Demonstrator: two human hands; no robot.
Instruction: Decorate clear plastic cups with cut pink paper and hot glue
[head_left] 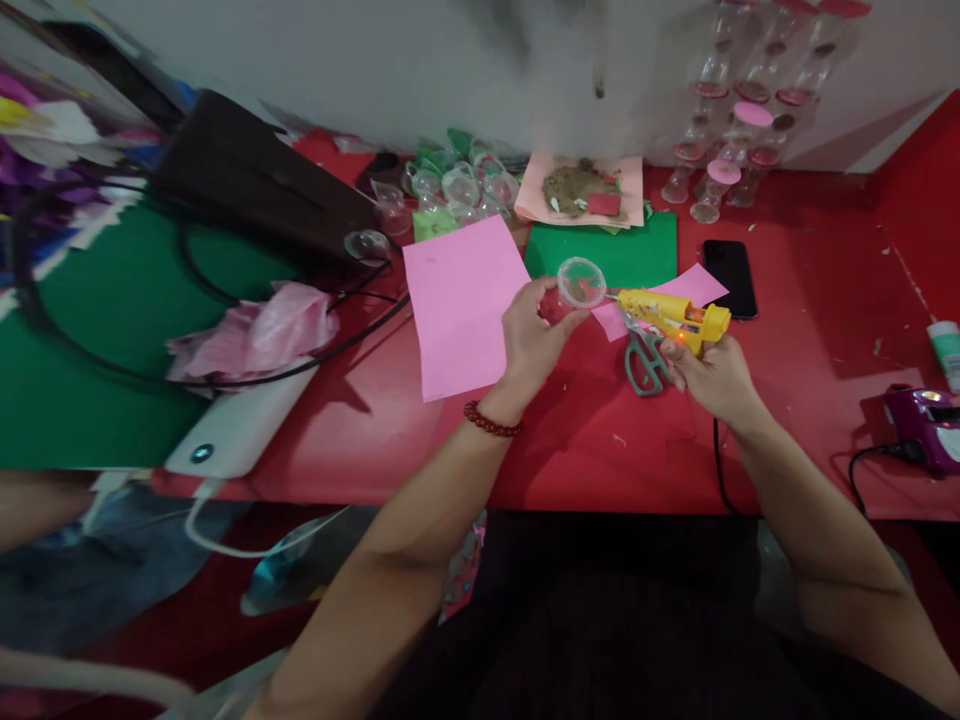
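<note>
My left hand (534, 335) is closed round a small clear plastic cup (580, 283), held tilted above the red table (600, 440) with its open rim facing me. My right hand (709, 375) grips a yellow hot glue gun (671, 316) whose nozzle points left and touches the cup's rim. A red bead bracelet circles my left wrist. Green-handled scissors (645, 362) lie on the table just under the glue gun. A pink paper sheet (461, 305) lies left of my left hand.
A green sheet (630, 255), a black phone (730, 277), several clear cups (465, 188) and stacked bottle pieces (720, 150) sit at the back. A black box (255, 180), cables, crumpled pink plastic (262, 330) and a white power bank (236, 430) lie left. A purple device (926, 425) is far right.
</note>
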